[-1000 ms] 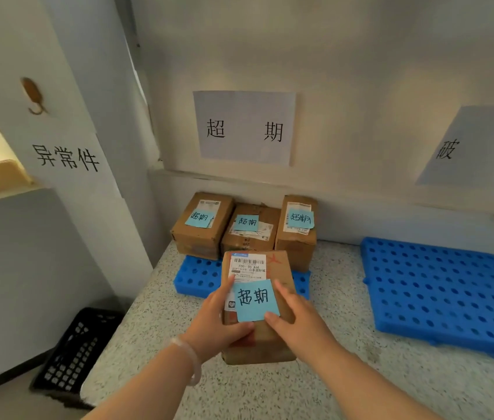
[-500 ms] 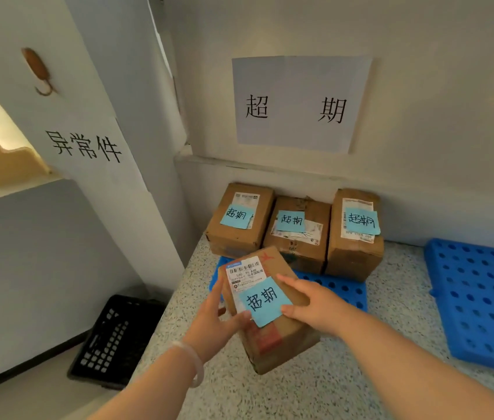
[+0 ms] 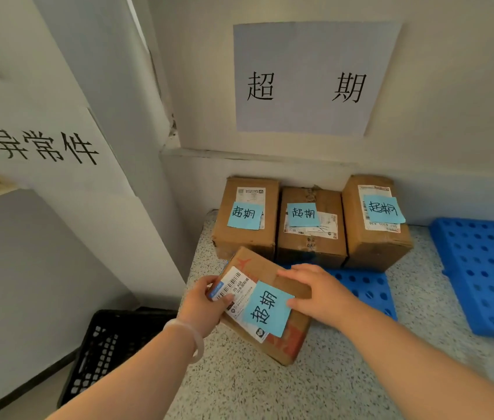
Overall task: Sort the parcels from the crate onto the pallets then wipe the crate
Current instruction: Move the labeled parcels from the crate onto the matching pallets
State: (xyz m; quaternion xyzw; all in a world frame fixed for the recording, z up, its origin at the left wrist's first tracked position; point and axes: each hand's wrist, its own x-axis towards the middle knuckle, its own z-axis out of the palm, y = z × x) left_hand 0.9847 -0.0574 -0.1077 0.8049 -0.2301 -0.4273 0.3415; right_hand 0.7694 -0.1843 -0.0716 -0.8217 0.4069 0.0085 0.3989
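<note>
I hold a brown cardboard parcel (image 3: 262, 269) with a white shipping label and a blue sticky note, tilted, over the near left part of a small blue pallet (image 3: 366, 287). My left hand (image 3: 201, 304) grips its left edge, thumb on the label. My right hand (image 3: 315, 291) grips its right side, fingers over the top. Three similar parcels stand in a row on the pallet's back against the wall: left (image 3: 247, 218), middle (image 3: 310, 228), right (image 3: 374, 224). The black crate (image 3: 109, 350) sits on the floor at lower left.
A second, bare blue pallet (image 3: 485, 274) lies at the right on the speckled counter (image 3: 270, 389). A paper sign (image 3: 312, 77) hangs on the wall above the parcels; another sign (image 3: 42, 147) is on the pillar at left.
The parcel has moved forward to the small pallet and turned counter-clockwise. The view has come closer to the wall and the row of parcels.
</note>
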